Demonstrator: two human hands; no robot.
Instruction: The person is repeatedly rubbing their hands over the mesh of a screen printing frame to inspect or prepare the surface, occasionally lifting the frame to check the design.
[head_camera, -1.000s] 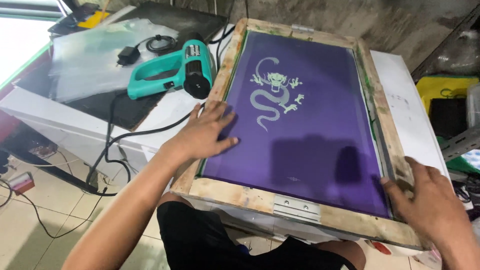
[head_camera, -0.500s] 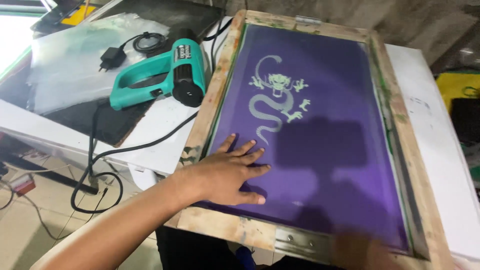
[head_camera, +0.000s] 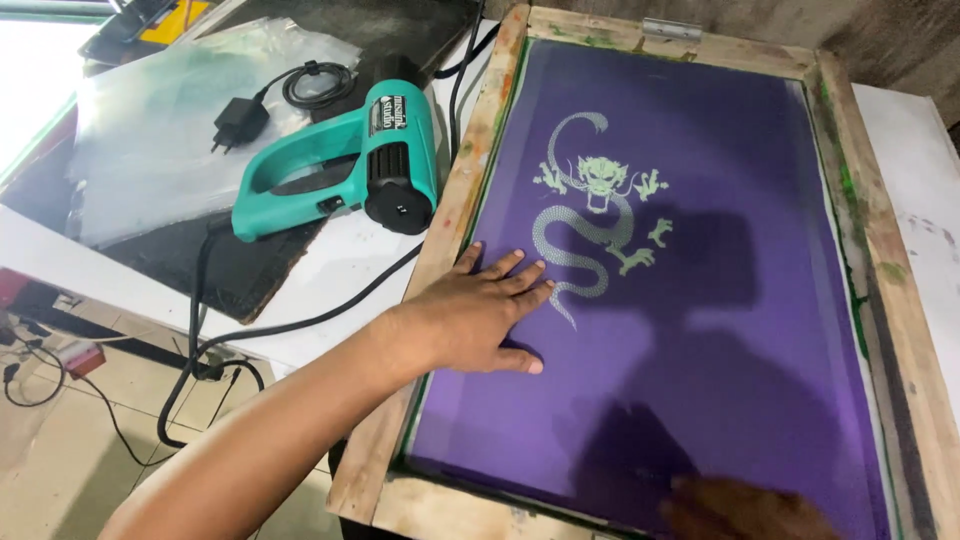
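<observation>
Left hand (head_camera: 478, 318) lies flat, fingers spread wide, on the purple screen (head_camera: 700, 300); right hand (head_camera: 745, 508), lower right, blurred, fingers unreadable.

1 head-worn camera looked steeply down, close over the wooden screen frame (head_camera: 455, 195) and surface (head_camera: 340, 260); no second view.

To your left, a teal heat gun (head_camera: 345, 165) lay on its side on the white table (head_camera: 330, 265), its black cord (head_camera: 250, 335) trailing off the edge toward the tiled floor (head_camera: 60, 440). You had a black charger (head_camera: 240, 122) with its coiled cable (head_camera: 315, 85) resting on a clear plastic sheet (head_camera: 150, 150) just beyond it.
</observation>
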